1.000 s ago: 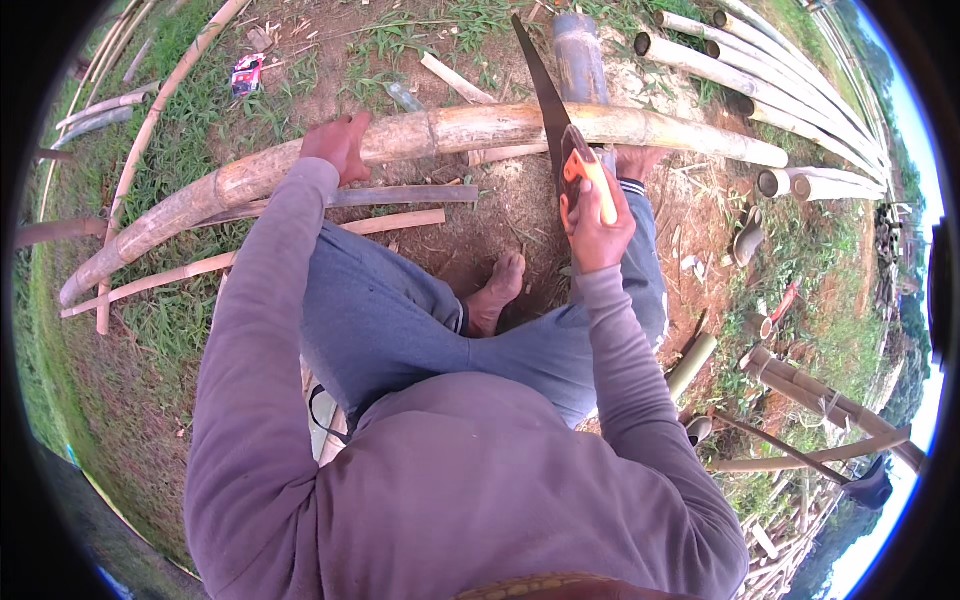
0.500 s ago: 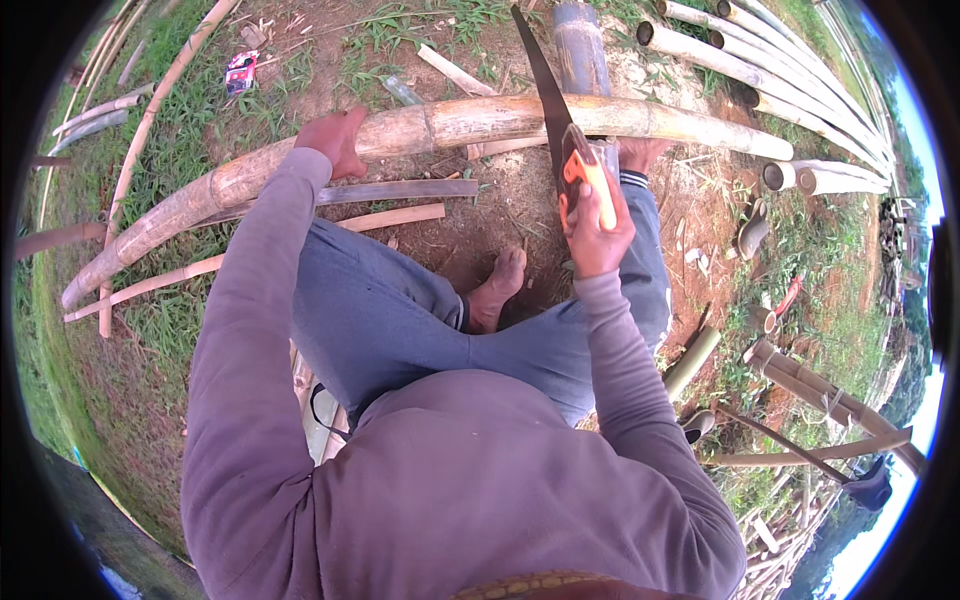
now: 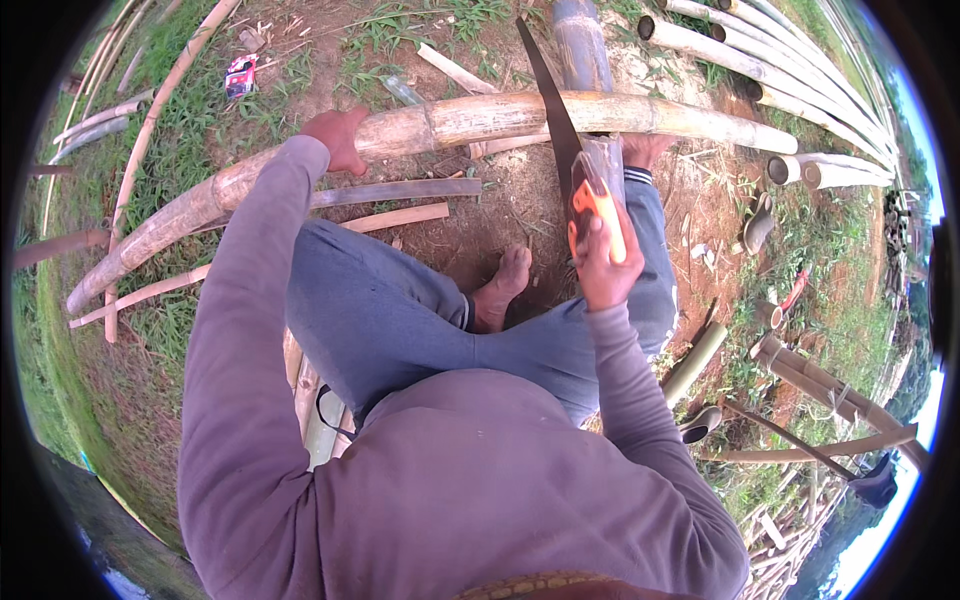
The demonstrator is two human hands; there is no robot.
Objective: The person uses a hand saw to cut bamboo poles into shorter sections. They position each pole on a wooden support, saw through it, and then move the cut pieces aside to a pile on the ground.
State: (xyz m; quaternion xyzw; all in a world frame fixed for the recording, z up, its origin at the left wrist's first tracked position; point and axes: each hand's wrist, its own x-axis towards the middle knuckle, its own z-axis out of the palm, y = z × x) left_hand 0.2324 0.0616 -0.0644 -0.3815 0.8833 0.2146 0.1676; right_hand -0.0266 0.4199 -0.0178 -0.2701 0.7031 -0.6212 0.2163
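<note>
A long, thick bamboo pole lies crosswise in front of me, resting over another bamboo length that points away. My left hand is wrapped over the pole left of its middle, pressing on it. In my right hand is a handsaw, gripped by its orange handle. The dark blade slants up and to the left, lying across the pole right of the middle. One bare foot is on the soil between; the other shows partly beyond the pole at the right.
Several cut bamboo poles lie stacked at the far right. Split bamboo strips lie just nearer than the pole. A red-and-white packet sits in the grass at the far left. Shoes and a bamboo frame are on the right.
My right hand has drawn the handsaw back toward me and slightly right, with the blade still across the pole. My left hand keeps its place on the bamboo.
</note>
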